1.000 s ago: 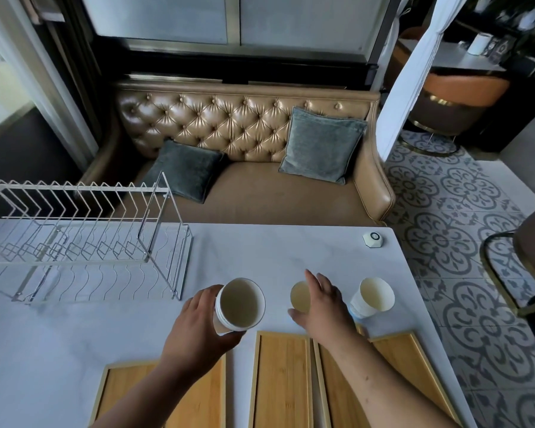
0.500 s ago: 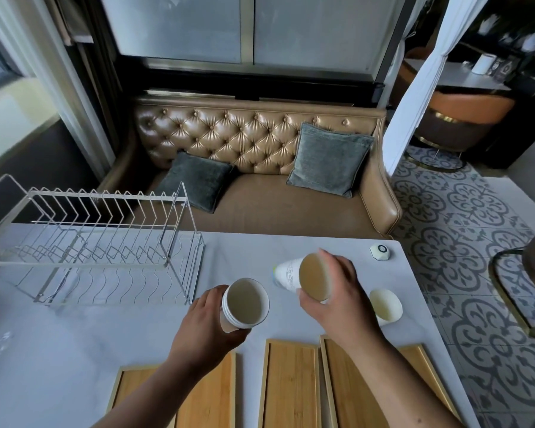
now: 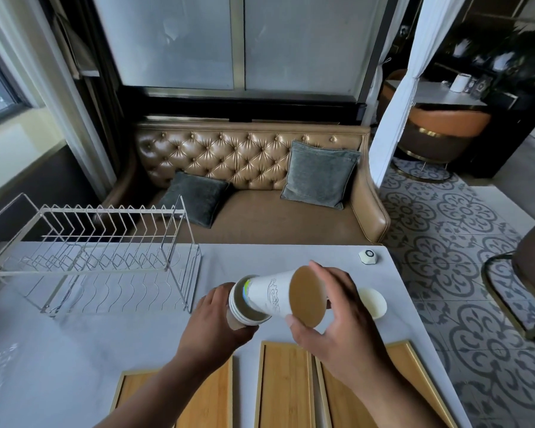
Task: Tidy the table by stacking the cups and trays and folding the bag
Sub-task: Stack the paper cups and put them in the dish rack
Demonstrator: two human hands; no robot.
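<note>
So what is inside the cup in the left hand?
The base end of the right hand's printed paper cup is going into the left hand's cup. Its bottom is hidden.

Wire rack [image 3: 99, 261] hogged the table's [image 3: 59, 350] left; bare stretch lay between it and the trays [image 3: 286, 384].

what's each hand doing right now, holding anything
Left hand: closed around the outer cup.
Right hand: closed on the printed cup, whose bottom end is partly inside the outer cup.
</note>
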